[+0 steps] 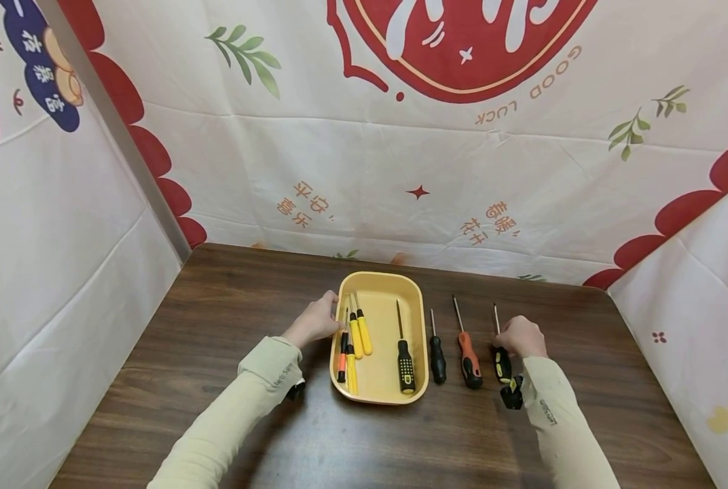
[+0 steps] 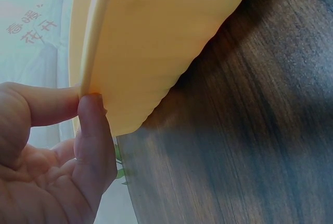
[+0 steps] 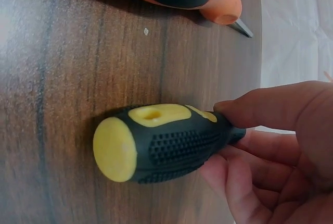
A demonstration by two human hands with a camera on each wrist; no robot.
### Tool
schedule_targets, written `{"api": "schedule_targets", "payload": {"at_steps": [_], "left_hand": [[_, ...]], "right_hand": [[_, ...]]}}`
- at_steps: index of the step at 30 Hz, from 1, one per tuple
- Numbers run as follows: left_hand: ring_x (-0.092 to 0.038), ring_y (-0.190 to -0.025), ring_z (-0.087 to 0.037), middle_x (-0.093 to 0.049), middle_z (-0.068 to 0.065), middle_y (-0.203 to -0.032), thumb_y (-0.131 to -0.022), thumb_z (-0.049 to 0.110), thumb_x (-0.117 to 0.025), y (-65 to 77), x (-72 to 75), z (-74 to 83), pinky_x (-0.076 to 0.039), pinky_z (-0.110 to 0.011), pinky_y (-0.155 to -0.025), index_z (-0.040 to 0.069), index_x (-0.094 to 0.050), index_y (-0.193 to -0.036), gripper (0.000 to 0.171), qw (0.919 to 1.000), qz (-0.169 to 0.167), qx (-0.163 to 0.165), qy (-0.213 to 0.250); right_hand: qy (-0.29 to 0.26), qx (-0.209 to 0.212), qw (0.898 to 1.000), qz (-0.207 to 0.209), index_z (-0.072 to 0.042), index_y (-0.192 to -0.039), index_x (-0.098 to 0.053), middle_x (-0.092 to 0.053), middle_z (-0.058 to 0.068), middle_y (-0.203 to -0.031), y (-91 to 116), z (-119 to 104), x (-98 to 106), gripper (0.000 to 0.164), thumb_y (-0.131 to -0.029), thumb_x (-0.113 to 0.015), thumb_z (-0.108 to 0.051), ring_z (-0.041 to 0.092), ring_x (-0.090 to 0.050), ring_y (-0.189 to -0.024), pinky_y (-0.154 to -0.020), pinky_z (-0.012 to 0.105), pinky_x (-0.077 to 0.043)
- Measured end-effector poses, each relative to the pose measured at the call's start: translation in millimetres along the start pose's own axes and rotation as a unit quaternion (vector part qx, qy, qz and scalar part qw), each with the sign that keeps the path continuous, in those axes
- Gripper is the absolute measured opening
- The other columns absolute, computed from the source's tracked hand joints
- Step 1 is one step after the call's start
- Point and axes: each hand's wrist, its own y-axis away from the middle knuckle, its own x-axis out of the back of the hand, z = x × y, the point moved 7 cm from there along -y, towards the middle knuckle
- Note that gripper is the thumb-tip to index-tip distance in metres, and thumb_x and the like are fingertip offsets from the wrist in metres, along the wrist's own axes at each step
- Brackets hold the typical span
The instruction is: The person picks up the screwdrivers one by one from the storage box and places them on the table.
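My left hand [image 1: 316, 319] pinches the left rim of a yellow plastic tray [image 1: 381, 277] between thumb and fingers, as the left wrist view shows up close. In the tray lie several small screwdrivers with yellow handles [image 1: 365, 335], one with a red and black handle [image 1: 342, 356], and a larger black-and-yellow screwdriver [image 1: 405, 367] at the right. On the table at the far right, my right hand [image 1: 521, 335] grips another black-and-yellow screwdriver [image 3: 166, 143] by the neck of its handle. The hand partly hides the front of that handle.
Between the tray and my right hand lie a black-handled screwdriver [image 1: 437, 360] and an orange-and-black screwdriver [image 1: 469, 360]. All stand on a dark wood table [image 1: 229, 292]. Printed white cloth [image 1: 364, 163] hangs behind and at both sides.
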Motion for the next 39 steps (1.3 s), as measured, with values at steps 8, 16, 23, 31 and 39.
{"api": "schedule_targets", "payload": {"at_steps": [8, 16, 23, 31, 39], "left_hand": [[-0.055, -0.070, -0.019, -0.056, -0.011, -0.084, -0.080, 0.006, -0.065, 0.8, 1.0, 1.0, -0.046, -0.027, -0.059, 0.005, -0.041, -0.121, 0.048, 1.0000, 0.006, -0.006, 0.002], [-0.055, -0.069, -0.019, -0.058, -0.010, -0.081, -0.076, 0.003, -0.067, 0.6, 2.7, 2.0, -0.046, -0.027, -0.061, 0.002, -0.043, -0.115, 0.045, 0.9993, 0.023, -0.029, -0.010], [-0.055, -0.069, -0.018, -0.057, -0.010, -0.081, -0.077, 0.003, -0.067, 0.4, 0.8, 2.0, -0.047, -0.027, -0.060, 0.003, -0.043, -0.116, 0.046, 0.9996, 0.015, -0.025, 0.002], [-0.055, -0.070, -0.019, -0.057, -0.011, -0.083, -0.079, 0.004, -0.067, 0.5, 0.9, 3.0, -0.047, -0.028, -0.060, 0.003, -0.042, -0.118, 0.046, 0.9997, 0.011, -0.020, 0.005], [-0.055, -0.068, -0.018, -0.056, -0.010, -0.081, -0.078, 0.004, -0.067, 1.0, 1.3, 2.3, -0.046, -0.027, -0.059, 0.003, -0.042, -0.119, 0.048, 0.9997, 0.012, -0.019, 0.003]], "right_hand": [[0.006, 0.012, 1.000, 0.002, -0.001, -0.068, -0.065, -0.058, 0.002, -0.055, 2.2, -5.0, 0.6, 0.013, -0.074, -0.064, -0.013, 0.013, -0.054, -0.047, -0.053, 0.033, -0.044], [0.007, 0.029, 0.999, 0.016, -0.011, -0.050, -0.052, -0.049, -0.003, -0.045, 0.7, -6.0, -4.6, 0.027, -0.073, -0.066, -0.013, 0.014, -0.051, -0.044, -0.048, 0.032, -0.040], [0.009, 0.032, 0.999, 0.020, -0.010, -0.051, -0.053, -0.049, -0.003, -0.045, -1.7, -4.7, -8.1, 0.026, -0.074, -0.065, -0.013, 0.014, -0.048, -0.044, -0.048, 0.032, -0.039], [0.011, 0.037, 0.999, 0.029, -0.016, -0.046, -0.044, -0.040, -0.005, -0.042, -2.8, -5.1, -8.9, 0.034, -0.073, -0.065, -0.012, 0.012, -0.041, -0.041, -0.047, 0.030, -0.035], [0.000, 0.030, 0.999, 0.011, -0.004, -0.061, -0.062, -0.056, 0.001, -0.051, -1.6, -3.4, -8.4, 0.017, -0.075, -0.066, -0.013, 0.015, -0.051, -0.047, -0.048, 0.033, -0.041]]}}
